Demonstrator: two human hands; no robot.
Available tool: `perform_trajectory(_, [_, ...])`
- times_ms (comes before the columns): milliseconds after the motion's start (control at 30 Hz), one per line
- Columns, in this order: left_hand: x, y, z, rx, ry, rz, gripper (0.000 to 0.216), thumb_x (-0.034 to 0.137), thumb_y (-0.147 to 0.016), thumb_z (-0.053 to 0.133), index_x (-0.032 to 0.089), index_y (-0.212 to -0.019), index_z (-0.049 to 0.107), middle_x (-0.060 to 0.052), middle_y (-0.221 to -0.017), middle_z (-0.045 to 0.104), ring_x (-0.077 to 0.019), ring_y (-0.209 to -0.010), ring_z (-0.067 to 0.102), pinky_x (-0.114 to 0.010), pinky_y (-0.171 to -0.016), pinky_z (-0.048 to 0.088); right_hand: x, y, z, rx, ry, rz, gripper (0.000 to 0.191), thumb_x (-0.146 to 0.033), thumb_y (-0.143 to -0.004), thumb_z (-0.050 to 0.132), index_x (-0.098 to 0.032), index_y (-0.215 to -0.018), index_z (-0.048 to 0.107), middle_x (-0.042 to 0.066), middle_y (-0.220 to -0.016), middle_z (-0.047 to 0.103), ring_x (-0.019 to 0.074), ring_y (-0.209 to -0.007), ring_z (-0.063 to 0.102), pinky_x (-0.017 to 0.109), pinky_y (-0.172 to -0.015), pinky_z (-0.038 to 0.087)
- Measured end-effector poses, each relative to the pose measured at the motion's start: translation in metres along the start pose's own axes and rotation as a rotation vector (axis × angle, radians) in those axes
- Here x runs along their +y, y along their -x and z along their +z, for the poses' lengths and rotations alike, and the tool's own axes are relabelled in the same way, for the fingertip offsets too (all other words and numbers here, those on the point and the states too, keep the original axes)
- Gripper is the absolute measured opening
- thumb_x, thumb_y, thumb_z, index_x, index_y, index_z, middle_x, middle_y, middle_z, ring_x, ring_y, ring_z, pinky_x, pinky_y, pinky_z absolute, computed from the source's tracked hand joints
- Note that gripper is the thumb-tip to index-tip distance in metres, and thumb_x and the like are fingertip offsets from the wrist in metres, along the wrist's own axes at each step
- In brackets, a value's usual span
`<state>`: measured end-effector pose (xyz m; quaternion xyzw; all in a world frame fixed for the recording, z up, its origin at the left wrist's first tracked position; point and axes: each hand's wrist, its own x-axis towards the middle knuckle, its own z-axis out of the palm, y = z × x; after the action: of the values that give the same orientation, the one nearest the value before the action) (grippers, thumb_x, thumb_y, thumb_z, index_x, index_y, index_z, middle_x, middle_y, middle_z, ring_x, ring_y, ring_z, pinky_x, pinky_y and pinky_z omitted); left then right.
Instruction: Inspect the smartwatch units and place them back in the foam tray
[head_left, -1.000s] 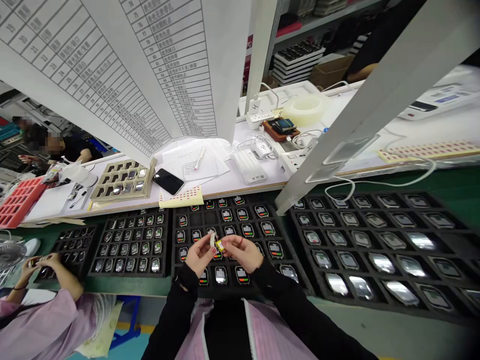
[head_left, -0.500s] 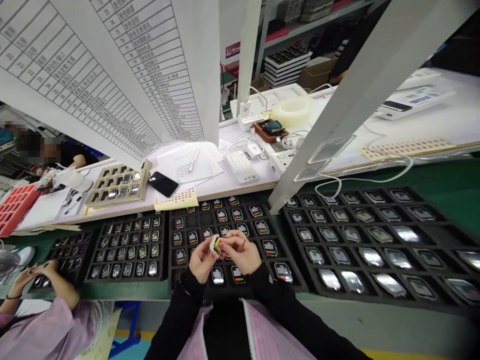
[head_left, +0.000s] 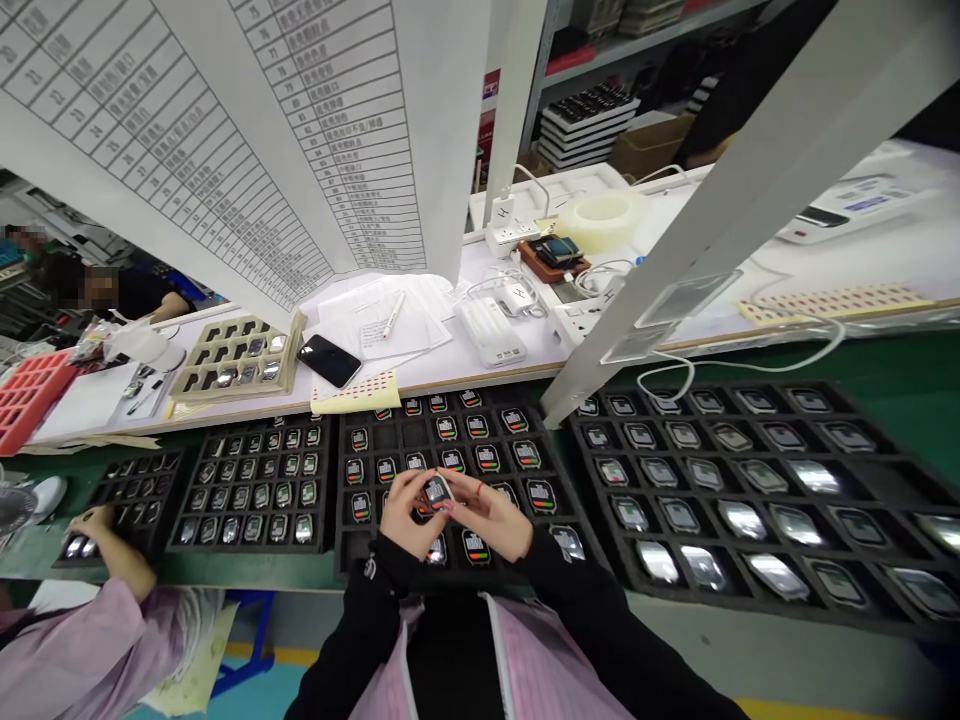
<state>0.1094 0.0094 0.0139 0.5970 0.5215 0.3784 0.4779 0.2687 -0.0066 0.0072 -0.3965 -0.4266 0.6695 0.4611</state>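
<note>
Between my two hands is a small square smartwatch case, its lit screen turned up toward me. My left hand grips its left edge with thumb and fingers. On the other side, my right hand holds the right edge, a thin red band round one finger. Both hands hover over a black foam tray of watch cases, many with lit screens showing coloured bars. Several of the tray's pockets are hidden under my hands.
Another black foam tray with watch cases lies to the right, and a further tray to the left. A slanted white post rises behind. On the shelf are a phone and a power bank. A co-worker's arm is at far left.
The watch case has been turned over: a side with yellow showed before, now its lit screen faces up. My fingers have shifted to its edges. The co-worker's hand has moved down over its tray.
</note>
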Motion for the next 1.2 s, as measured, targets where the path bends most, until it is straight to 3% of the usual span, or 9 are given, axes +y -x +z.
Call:
perform_trajectory(167, [-0.019, 0.011, 0.006, -0.049, -0.112, 0.067, 0.054, 0.009, -0.066, 0.061, 0.022, -0.119, 0.062, -0.010, -0.122, 0.057, -0.0171, -0.085, 0.063, -0.032, -0.071, 0.058, 0.020, 0.000, -0.005, 0.025, 0.132, 0.061, 0.067, -0.033, -0.069, 0.077, -0.020, -0.130, 0.053, 0.007, -0.101, 0.068, 0.0221, -0.090, 0.066, 0.034, -0.076, 0.056])
perform_trajectory(333, [-0.029, 0.023, 0.002, -0.045, -0.001, 0.015, 0.064, 0.017, -0.076, 0.061, 0.025, -0.137, 0.044, -0.012, -0.133, 0.052, -0.0181, -0.092, 0.064, -0.035, -0.080, 0.057, 0.035, -0.008, -0.009, 0.017, 0.178, 0.064, 0.059, -0.028, -0.066, 0.076, -0.019, -0.123, 0.061, 0.003, -0.091, 0.069, 0.0193, -0.079, 0.066, 0.033, -0.076, 0.056])
perform_trajectory(400, [-0.029, 0.025, -0.005, 0.015, 0.014, 0.010, 0.063, 0.018, -0.077, 0.061, 0.025, -0.137, 0.044, -0.013, -0.138, 0.046, -0.0171, -0.093, 0.064, -0.033, -0.080, 0.057, 0.042, -0.019, -0.011, 0.019, 0.247, 0.046, 0.060, -0.031, -0.067, 0.076, -0.019, -0.124, 0.061, 0.001, -0.083, 0.070, 0.0186, -0.072, 0.066, 0.031, -0.070, 0.056])
perform_trajectory(500, [-0.031, 0.026, -0.025, 0.158, -0.029, 0.010, 0.050, 0.022, -0.083, 0.057, 0.023, -0.132, 0.049, -0.014, -0.136, 0.044, -0.0160, -0.090, 0.064, -0.031, -0.078, 0.056, 0.048, -0.048, -0.016, 0.094, 0.598, 0.056, 0.061, -0.037, -0.072, 0.073, -0.016, -0.128, 0.060, -0.004, -0.059, 0.062, 0.0181, -0.057, 0.062, 0.028, -0.058, 0.052])
perform_trajectory(567, [-0.035, 0.027, -0.041, 0.244, -0.068, -0.013, 0.042, 0.025, -0.087, 0.051, 0.022, -0.129, 0.051, -0.015, -0.132, 0.046, -0.0160, -0.090, 0.064, -0.030, -0.076, 0.055, 0.048, -0.073, -0.021, 0.138, 0.901, 0.100, 0.061, -0.039, -0.077, 0.071, -0.015, -0.131, 0.058, -0.004, -0.053, 0.059, 0.0197, -0.056, 0.062, 0.028, -0.059, 0.051])
perform_trajectory(733, [-0.055, 0.040, -0.076, 0.365, -0.154, -0.055, 0.034, 0.029, -0.090, 0.047, 0.020, -0.122, 0.058, -0.014, -0.125, 0.052, -0.0157, -0.087, 0.064, -0.029, -0.075, 0.054, 0.049, -0.132, -0.021, 0.162, 1.114, 0.155, 0.059, -0.032, -0.082, 0.070, -0.012, -0.135, 0.054, 0.011, -0.098, 0.071, 0.0283, -0.093, 0.066, 0.031, -0.077, 0.052])
perform_trajectory(833, [-0.068, 0.053, -0.088, 0.380, -0.195, -0.059, 0.030, 0.029, -0.090, 0.047, 0.020, -0.113, 0.064, -0.013, -0.120, 0.055, -0.0151, -0.080, 0.064, -0.031, -0.073, 0.055, 0.053, -0.152, -0.014, 0.134, 1.180, 0.209, 0.060, -0.031, -0.086, 0.067, -0.010, -0.139, 0.049, 0.015, -0.106, 0.069, 0.0296, -0.093, 0.066, 0.032, -0.075, 0.052])
perform_trajectory(1033, [-0.087, 0.077, -0.095, 0.321, -0.306, -0.092, 0.031, 0.026, -0.090, 0.043, 0.020, -0.108, 0.068, -0.012, -0.116, 0.058, -0.0155, -0.081, 0.063, -0.031, -0.073, 0.055, 0.055, -0.161, -0.005, 0.087, 1.292, 0.241, 0.061, -0.031, -0.087, 0.066, -0.015, -0.142, 0.045, 0.017, -0.120, 0.062, 0.0312, -0.102, 0.063, 0.034, -0.079, 0.051])
perform_trajectory(1200, [-0.098, 0.081, -0.097, 0.239, -0.366, -0.073, 0.032, 0.022, -0.090, 0.040, 0.021, -0.108, 0.067, -0.012, -0.116, 0.058, -0.0203, -0.101, 0.061, -0.031, -0.077, 0.056, 0.044, -0.150, -0.003, 0.130, 1.314, 0.224, 0.061, -0.036, -0.088, 0.063, -0.017, -0.143, 0.044, 0.018, -0.126, 0.057, 0.0333, -0.100, 0.063, 0.038, -0.079, 0.051])
